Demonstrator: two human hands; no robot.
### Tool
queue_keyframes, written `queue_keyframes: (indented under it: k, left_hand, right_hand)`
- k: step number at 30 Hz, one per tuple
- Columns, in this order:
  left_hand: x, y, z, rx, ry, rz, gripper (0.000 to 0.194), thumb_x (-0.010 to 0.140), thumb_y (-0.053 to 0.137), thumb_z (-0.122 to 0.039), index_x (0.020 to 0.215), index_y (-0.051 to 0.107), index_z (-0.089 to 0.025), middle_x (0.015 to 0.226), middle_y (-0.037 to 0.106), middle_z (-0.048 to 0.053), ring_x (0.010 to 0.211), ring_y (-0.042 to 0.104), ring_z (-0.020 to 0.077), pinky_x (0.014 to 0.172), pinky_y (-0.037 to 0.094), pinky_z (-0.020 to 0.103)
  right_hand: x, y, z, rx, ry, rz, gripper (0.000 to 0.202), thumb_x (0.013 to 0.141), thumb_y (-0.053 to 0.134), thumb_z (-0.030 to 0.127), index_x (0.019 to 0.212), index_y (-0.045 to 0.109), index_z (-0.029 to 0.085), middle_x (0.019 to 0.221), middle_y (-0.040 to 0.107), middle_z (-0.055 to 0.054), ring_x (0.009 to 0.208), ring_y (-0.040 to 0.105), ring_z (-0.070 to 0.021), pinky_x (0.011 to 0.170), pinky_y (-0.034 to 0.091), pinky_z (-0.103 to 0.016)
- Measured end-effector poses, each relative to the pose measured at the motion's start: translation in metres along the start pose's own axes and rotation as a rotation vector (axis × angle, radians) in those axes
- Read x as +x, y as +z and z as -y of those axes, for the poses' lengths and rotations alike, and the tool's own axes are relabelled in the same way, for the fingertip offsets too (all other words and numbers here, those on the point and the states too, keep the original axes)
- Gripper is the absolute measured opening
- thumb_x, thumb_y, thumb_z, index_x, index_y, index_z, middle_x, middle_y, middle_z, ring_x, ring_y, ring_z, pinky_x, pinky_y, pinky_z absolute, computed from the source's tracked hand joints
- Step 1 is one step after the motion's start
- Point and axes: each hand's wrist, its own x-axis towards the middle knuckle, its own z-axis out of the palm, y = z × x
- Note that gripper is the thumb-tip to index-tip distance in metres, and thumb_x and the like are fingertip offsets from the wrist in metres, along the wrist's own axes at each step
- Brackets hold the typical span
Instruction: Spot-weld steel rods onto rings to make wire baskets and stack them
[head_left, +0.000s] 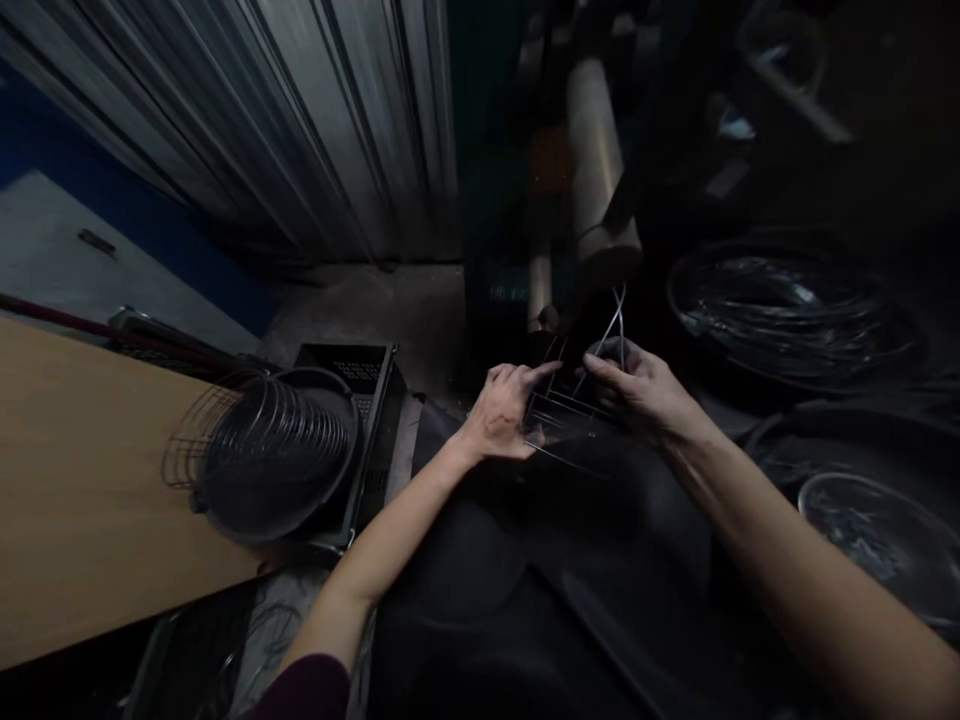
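In front of the machine, my left hand (501,410) has its thumb and fingers around a small frame of thin metal wires (574,402), its index finger stretched out along the top. To the right, my right hand (643,385) is closed in a pinch on a bent metal wire (616,318), whose two strands cross above the fingertips. This bent wire stands just below the end of a thick cylindrical machine arm (600,170). Dim light hides where the wires touch and part of the right fingers.
At left, a black round tub (262,500) holding wire racks (292,425) stands by a dark crate (375,400). Tubs of wire pieces (780,300) and small parts (870,530) stand at right. A wooden board (82,500) is at far left, corrugated metal sheeting (337,120) behind.
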Motion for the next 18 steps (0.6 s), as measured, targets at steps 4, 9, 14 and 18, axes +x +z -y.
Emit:
queue_keyframes:
  k: [4,9,14,18]
  left_hand:
    - [0.016,-0.005,0.015,-0.072,0.044,-0.172,0.061,0.058,0.056,-0.026,0.116,0.04,-0.018,0.104,0.058,0.01,0.094,0.055,0.0272,0.09,0.041,0.046]
    - [0.025,-0.007,0.024,-0.095,0.056,-0.261,0.053,0.057,0.057,-0.024,0.108,0.042,-0.018,0.103,0.058,0.01,0.095,0.056,0.0272,0.086,0.042,0.045]
    - [0.032,-0.003,0.03,-0.135,0.043,-0.278,0.052,0.057,0.057,-0.024,0.107,0.044,-0.018,0.099,0.057,0.009,0.094,0.056,0.027,0.09,0.041,0.045]
    - [0.039,-0.003,0.036,-0.136,0.025,-0.292,0.052,0.057,0.058,-0.023,0.107,0.044,-0.017,0.099,0.057,0.009,0.096,0.055,0.0273,0.089,0.041,0.044]
  right_hand:
    - [0.024,0.004,0.018,0.083,-0.003,0.023,0.052,0.051,0.086,0.046,0.077,0.05,0.019,0.057,0.048,0.006,0.039,0.026,-0.0016,0.035,0.02,-0.016]
    - [0.037,0.007,0.021,0.114,0.09,0.081,0.053,0.05,0.088,0.043,0.08,0.051,0.019,0.048,0.038,0.01,0.036,0.024,-0.0014,0.033,0.016,-0.015]
    - [0.047,0.004,0.021,0.135,0.077,0.016,0.057,0.042,0.091,0.039,0.074,0.048,0.019,0.048,0.037,0.011,0.037,0.025,0.0001,0.033,0.018,-0.012]
    - [0.058,0.005,0.025,0.1,0.058,0.025,0.054,0.044,0.089,0.036,0.071,0.045,0.02,0.048,0.037,0.01,0.037,0.027,-0.001,0.032,0.02,-0.012]
